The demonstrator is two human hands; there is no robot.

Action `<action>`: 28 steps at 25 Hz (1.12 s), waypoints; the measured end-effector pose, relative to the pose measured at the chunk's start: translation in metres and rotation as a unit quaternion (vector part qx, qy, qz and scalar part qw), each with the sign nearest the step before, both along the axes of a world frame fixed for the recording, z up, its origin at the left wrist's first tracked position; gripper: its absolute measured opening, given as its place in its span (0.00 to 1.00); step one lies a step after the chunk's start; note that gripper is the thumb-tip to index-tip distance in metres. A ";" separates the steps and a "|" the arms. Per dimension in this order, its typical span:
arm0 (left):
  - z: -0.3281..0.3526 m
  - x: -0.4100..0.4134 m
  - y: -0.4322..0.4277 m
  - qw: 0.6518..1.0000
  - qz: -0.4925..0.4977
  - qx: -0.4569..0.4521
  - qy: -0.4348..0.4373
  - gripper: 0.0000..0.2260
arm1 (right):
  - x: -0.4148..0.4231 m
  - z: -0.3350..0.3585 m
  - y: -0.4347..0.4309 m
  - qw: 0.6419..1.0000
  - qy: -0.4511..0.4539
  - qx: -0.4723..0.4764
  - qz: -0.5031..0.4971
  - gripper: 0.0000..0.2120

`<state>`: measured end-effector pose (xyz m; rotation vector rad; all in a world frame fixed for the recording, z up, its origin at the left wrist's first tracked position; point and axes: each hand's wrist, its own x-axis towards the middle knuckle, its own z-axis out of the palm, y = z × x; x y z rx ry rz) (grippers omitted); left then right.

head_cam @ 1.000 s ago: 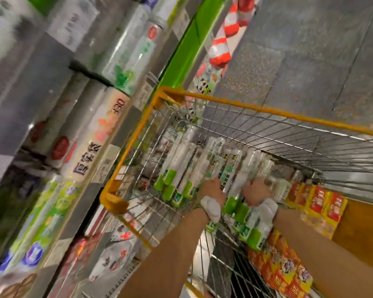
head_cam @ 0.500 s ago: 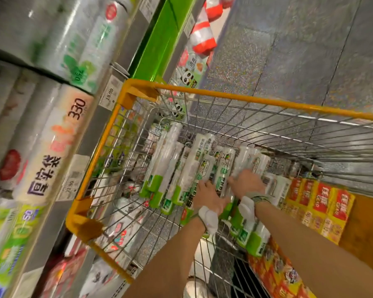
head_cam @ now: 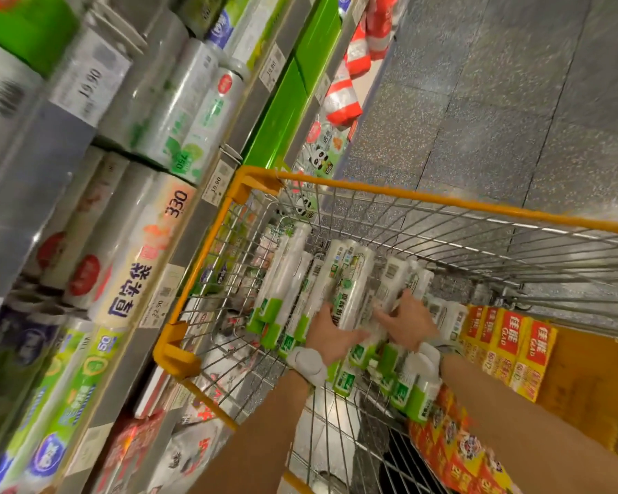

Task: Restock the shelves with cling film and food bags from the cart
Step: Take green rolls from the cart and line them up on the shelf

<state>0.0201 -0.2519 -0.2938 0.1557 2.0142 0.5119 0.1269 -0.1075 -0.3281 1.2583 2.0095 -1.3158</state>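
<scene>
A wire cart with an orange rim holds several white rolls with green ends lying side by side. Both my hands are inside the cart. My left hand grips a cluster of these rolls from the left. My right hand grips the same cluster from the right, fingers curled over a roll. Each wrist carries a white band. More rolls lie below my hands.
Shelves on the left are packed with bag and film rolls and price tags. Red and yellow boxes stand at the cart's right end. Grey speckled floor lies beyond the cart.
Both hands have closed in on the middle cluster of rolls and lifted it slightly. The view has tilted up toward the shelves.
</scene>
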 end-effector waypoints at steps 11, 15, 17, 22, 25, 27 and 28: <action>0.121 -0.009 -0.030 0.998 -0.007 0.045 0.043 0.45 | -0.005 0.128 -0.011 0.973 0.140 -0.158 -0.089 0.20; 0.192 -0.014 -0.064 0.993 -0.019 0.081 0.086 0.46 | -0.019 0.207 -0.039 0.933 0.212 -0.233 -0.176 0.11; 0.227 -0.014 -0.090 0.990 0.028 0.100 0.093 0.48 | -0.023 0.236 -0.049 0.916 0.226 -0.260 -0.206 0.07; 0.294 -0.002 -0.178 0.916 0.308 0.257 0.014 0.41 | -0.036 0.293 -0.091 0.874 0.287 -0.316 -0.231 0.08; 0.326 0.027 -0.233 0.860 0.412 0.295 0.068 0.20 | -0.034 0.320 -0.136 0.857 0.314 -0.358 -0.197 0.13; 0.336 0.039 -0.270 0.829 0.467 0.279 0.128 0.25 | -0.032 0.342 -0.167 0.841 0.324 -0.401 -0.163 0.08; 0.342 0.045 -0.280 0.813 0.498 0.274 0.127 0.32 | -0.032 0.350 -0.179 0.832 0.331 -0.423 -0.142 0.09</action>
